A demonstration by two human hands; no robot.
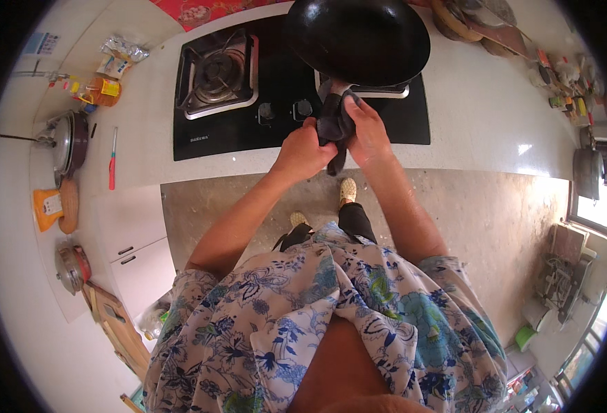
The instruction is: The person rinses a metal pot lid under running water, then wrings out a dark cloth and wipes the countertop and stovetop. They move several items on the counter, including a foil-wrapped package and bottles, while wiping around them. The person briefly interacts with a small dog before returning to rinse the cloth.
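Observation:
A black wok [357,41] is over the right burner of a black glass gas stove [272,57], its handle pointing towards me. Whether the pan rests on the grate or is lifted cannot be told. A dark grey cloth [329,124] is wrapped about the handle, and one end hangs down past the stove's front edge. My left hand [306,149] grips the cloth from the left, fingers curled. From the right, my right hand [368,126] closes on the cloth and handle, thumb along the top. The right burner [399,93] is mostly hidden beneath the wok.
The left burner [216,75] is uncovered, beside two control knobs [282,111]. A red-handled knife [112,160] lies on the white counter [143,118], near an oil bottle [106,92] and a lidded pot [72,142]. Woven baskets [455,23] stand at the back right.

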